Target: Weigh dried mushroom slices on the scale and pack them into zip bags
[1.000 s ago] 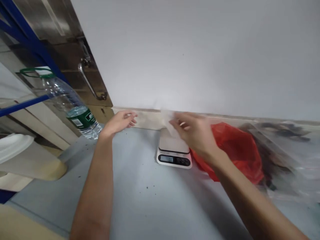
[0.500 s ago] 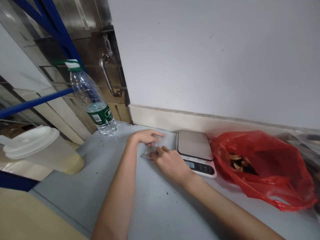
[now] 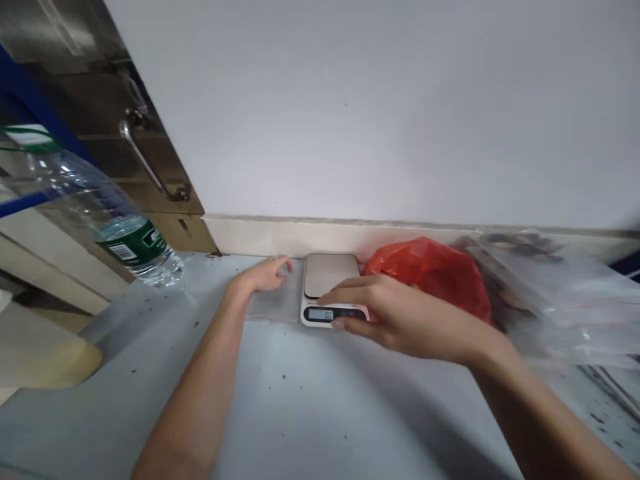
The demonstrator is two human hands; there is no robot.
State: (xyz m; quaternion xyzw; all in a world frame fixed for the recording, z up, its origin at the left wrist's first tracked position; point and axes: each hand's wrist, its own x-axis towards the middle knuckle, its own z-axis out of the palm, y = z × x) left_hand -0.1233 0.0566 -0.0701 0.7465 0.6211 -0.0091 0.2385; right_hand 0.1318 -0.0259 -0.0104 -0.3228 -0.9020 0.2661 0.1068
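A flat clear plastic bag (image 3: 277, 303) lies on the grey tabletop, left of the kitchen scale. My left hand (image 3: 265, 275) rests at the bag's upper part, fingers loosely bent and apart, holding nothing. The white scale (image 3: 311, 316) has a square metal plate and a lit display whose digits are too blurred to read. My right hand (image 3: 387, 310) reaches over the scale's front right corner, thumb and fingers apart and close to the control panel; contact is unclear. Behind that hand, it partly hides a red plastic bag (image 3: 425, 263).
A large water bottle (image 3: 133, 243) with a green label stands at the left, near a cloudy plastic jug (image 3: 50, 343). Clear bags (image 3: 565, 313) with dark contents lie at the right. A white wall (image 3: 390, 120) rises behind the table.
My right hand has left the clear bag and moved right to the scale's front. My left hand stays at the bag. The view has turned right, showing more clear bags.
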